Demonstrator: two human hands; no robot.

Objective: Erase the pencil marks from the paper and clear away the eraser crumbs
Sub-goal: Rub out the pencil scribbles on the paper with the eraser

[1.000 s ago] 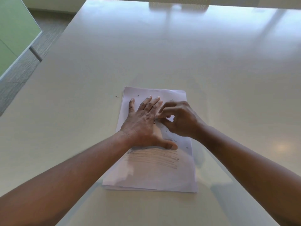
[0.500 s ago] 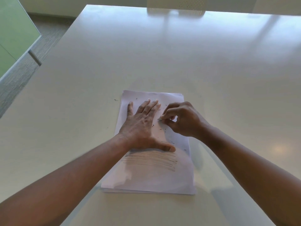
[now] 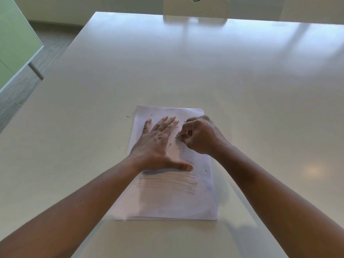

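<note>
A white sheet of paper (image 3: 167, 203) lies on the pale table (image 3: 186, 71) in front of me. Pencil marks (image 3: 167, 182) run in several horizontal lines across its middle. My left hand (image 3: 158, 144) presses flat on the upper half, fingers straight, thumb spread toward the lines. My right hand (image 3: 200, 136) has curled fingers pinching a small eraser (image 3: 179, 135) against the paper beside the left fingers; most of the eraser is hidden. Dark eraser crumbs (image 3: 170, 145) are scattered around both hands.
A few crumbs (image 3: 128, 116) lie on the table left of the sheet. A white perforated chair back (image 3: 196, 7) stands at the table's far edge. A green panel (image 3: 13, 40) and grey floor are at the left.
My right hand has kept rubbing in small strokes at the upper right of the sheet. The left hand stays pressed in place. My head has tilted up, showing more of the far table.
</note>
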